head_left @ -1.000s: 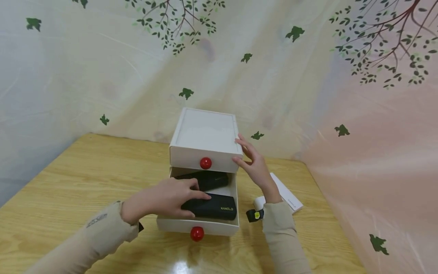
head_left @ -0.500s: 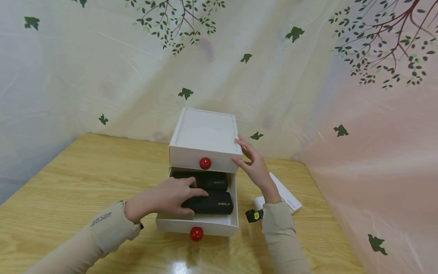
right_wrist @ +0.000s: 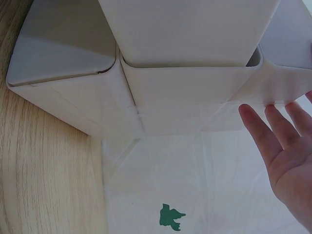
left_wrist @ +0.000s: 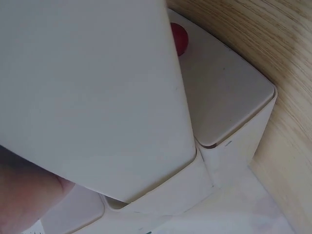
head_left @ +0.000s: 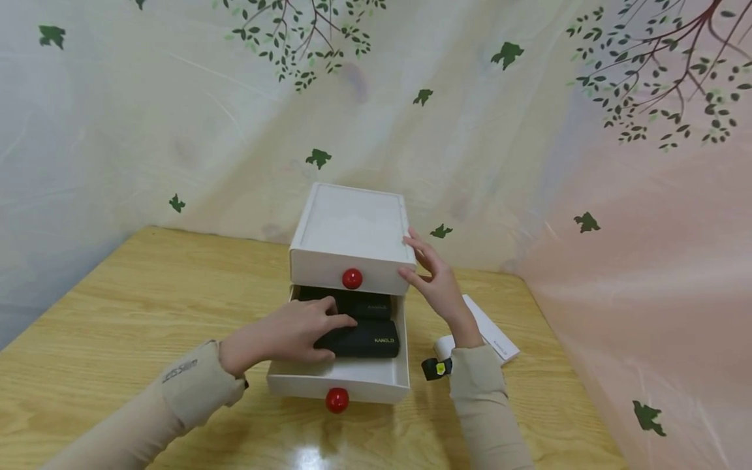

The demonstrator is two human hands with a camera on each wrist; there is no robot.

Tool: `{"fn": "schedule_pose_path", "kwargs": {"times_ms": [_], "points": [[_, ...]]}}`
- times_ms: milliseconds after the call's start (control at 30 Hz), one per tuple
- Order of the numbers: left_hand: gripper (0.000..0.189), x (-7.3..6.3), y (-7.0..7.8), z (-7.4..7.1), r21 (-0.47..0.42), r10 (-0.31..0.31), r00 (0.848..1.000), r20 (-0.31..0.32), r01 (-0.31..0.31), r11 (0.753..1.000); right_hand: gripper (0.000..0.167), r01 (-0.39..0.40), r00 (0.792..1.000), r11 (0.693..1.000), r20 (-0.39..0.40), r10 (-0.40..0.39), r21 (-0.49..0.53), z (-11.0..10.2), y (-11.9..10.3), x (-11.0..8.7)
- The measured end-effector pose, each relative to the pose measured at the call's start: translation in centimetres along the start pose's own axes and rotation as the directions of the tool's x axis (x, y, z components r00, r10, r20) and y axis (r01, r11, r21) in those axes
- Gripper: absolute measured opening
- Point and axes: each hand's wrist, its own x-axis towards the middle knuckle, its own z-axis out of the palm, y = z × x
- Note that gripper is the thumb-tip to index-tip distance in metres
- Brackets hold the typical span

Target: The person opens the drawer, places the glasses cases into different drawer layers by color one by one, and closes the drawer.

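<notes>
A white drawer unit (head_left: 358, 222) with red knobs stands on the table, its drawer (head_left: 376, 377) below the top one pulled out. Two black oblong cases lie in that drawer: a rear case (head_left: 370, 303) and a front case (head_left: 367, 341) with gold letters. My left hand (head_left: 290, 333) holds the front case at its left end, index finger on top and thumb at the near side. At the unit's upper right edge rests my right hand (head_left: 436, 282), fingers extended. In the left wrist view the drawer hides most of the left hand.
A white box (head_left: 492, 329) lies on the wooden table (head_left: 176, 281), right of the unit and partly behind my right forearm. A dark strap with a yellow mark (head_left: 437, 369) is at the right wrist. Leaf-printed sheeting (head_left: 376, 98) hangs behind the table.
My left hand has moved the front case back and slightly left, close against the rear case. More of the drawer floor shows in front. My right hand has stayed in place.
</notes>
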Motion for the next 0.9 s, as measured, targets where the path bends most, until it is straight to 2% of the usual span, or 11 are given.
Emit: {"fn": "schedule_pose_path", "kwargs": {"times_ms": [467, 767, 900], "points": [[0.053, 0.32, -0.41, 0.59, 0.007, -0.018, 1.0, -0.017, 0.018, 1.0, 0.056, -0.009, 1.0, 1.0, 0.002, 0.009, 0.0, 0.0, -0.03, 0.01], [0.058, 0.34, -0.15, 0.58, -0.021, -0.081, 0.995, 0.063, 0.082, 0.996, 0.056, -0.005, 1.0, 1.0, 0.006, 0.005, 0.0, 0.0, 0.05, 0.02], [0.06, 0.29, 0.05, 0.64, -0.023, -0.088, 0.994, 0.064, 0.09, 0.996, 0.056, -0.003, 1.0, 1.0, 0.003, 0.003, 0.003, -0.01, 0.08, -0.02]]}}
